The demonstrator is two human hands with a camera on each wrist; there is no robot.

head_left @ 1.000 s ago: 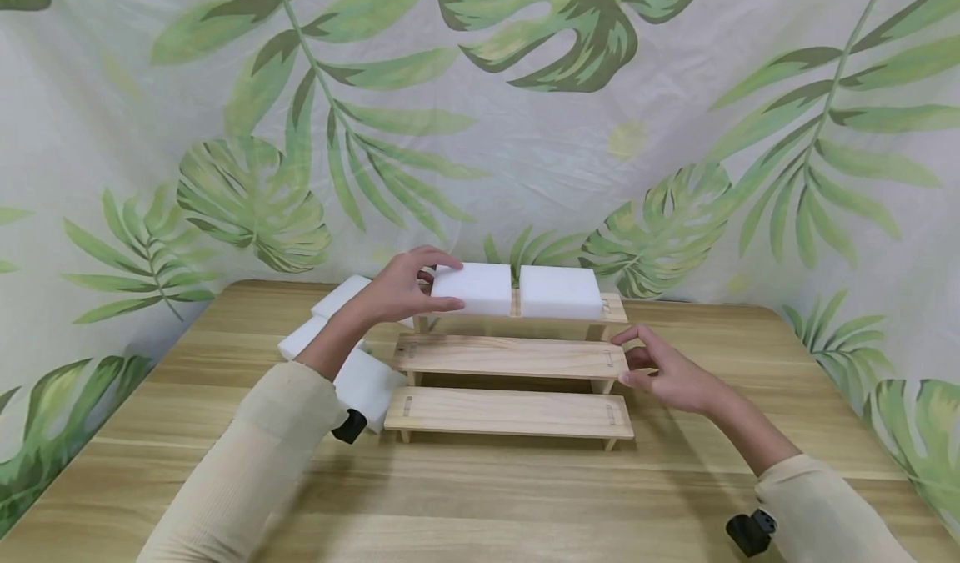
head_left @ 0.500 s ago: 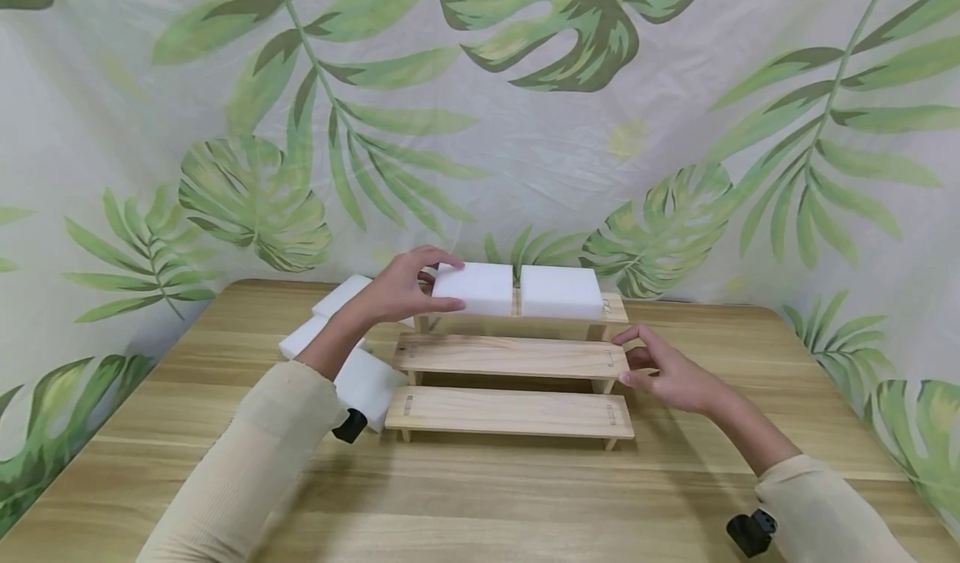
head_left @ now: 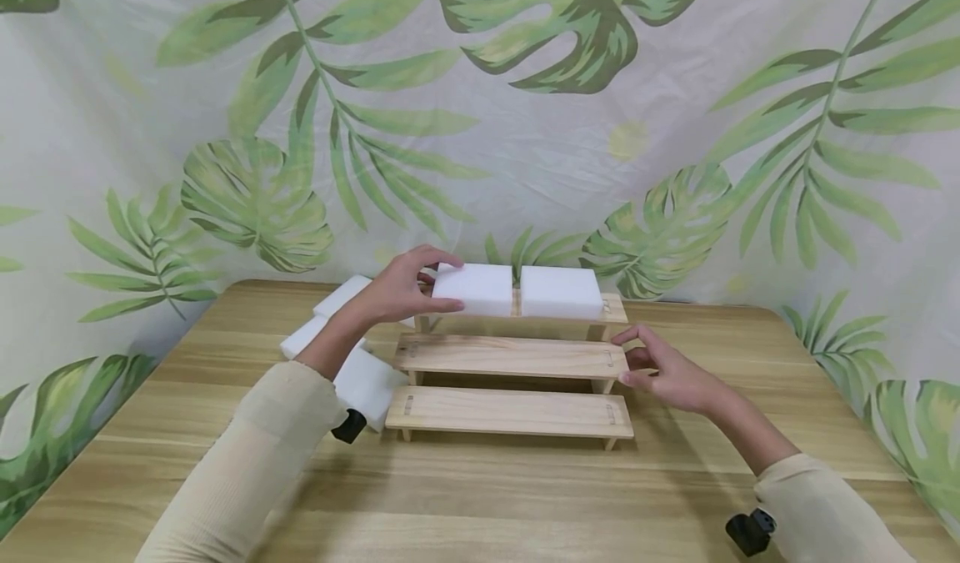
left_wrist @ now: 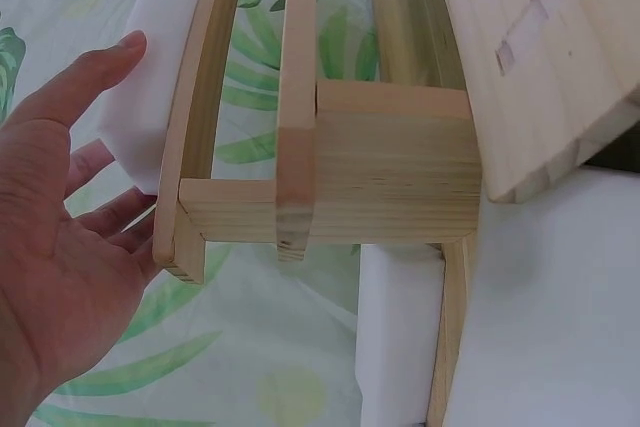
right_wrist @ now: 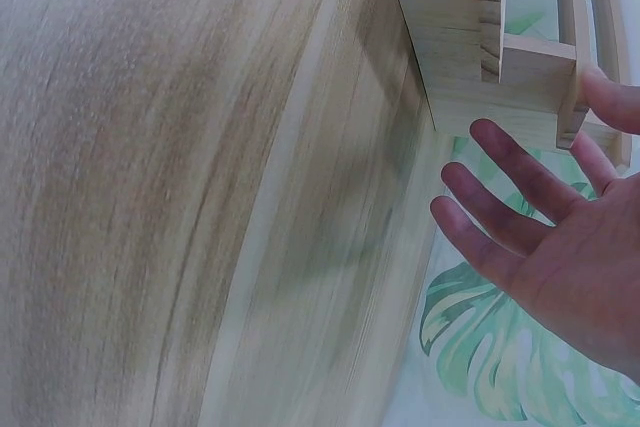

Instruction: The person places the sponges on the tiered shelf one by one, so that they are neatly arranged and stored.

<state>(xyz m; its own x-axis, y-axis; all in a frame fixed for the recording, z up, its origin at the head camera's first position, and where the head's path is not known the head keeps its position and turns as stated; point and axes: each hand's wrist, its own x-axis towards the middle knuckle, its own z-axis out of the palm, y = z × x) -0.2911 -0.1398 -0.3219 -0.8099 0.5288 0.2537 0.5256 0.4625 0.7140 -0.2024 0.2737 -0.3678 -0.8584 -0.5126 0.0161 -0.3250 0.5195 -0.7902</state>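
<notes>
A three-tier wooden stand [head_left: 510,411] stands on the table. Two white foam blocks lie side by side on its top tier. My left hand [head_left: 401,286] holds the left block [head_left: 474,289] at its left end, thumb in front and fingers behind; the right block [head_left: 561,291] is untouched. In the left wrist view the left hand [left_wrist: 75,237] has its thumb against the foam block [left_wrist: 155,67]. My right hand [head_left: 675,374] pinches the right end of the middle tier between thumb and index finger. In the right wrist view the right hand's [right_wrist: 560,237] other fingers are spread.
Several white foam blocks [head_left: 367,386] lie on the table [head_left: 510,505] left of the stand, partly behind the left forearm. A leaf-print cloth [head_left: 525,179] hangs behind the table. Black devices [head_left: 750,533] are on both wrists.
</notes>
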